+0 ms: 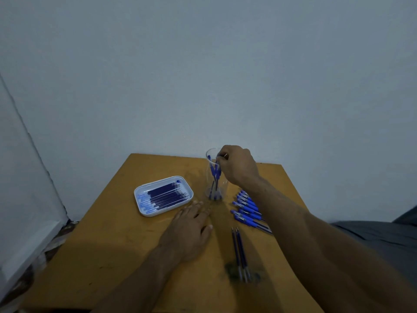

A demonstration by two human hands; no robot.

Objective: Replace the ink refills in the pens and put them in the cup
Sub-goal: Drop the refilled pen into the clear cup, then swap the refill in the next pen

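Note:
A clear plastic cup [223, 188] stands near the table's far edge with a few blue pens [214, 177] upright in it. My right hand [239, 166] hovers over the cup's rim, its fingers curled round the top of a pen that reaches down into the cup. My left hand [191, 227] lies flat on the table, fingers straight, just in front of the cup. Several blue pens [247, 207] lie in a row to the right of the cup, partly under my right forearm. Two loose refills [240, 251] lie side by side nearer to me.
A white tray [144, 213] holding several dark blue refills [164, 195] sits left of the cup. The yellow-brown table [112, 245] stands against a pale wall. A dark smudge marks the tabletop under the ends of the loose refills.

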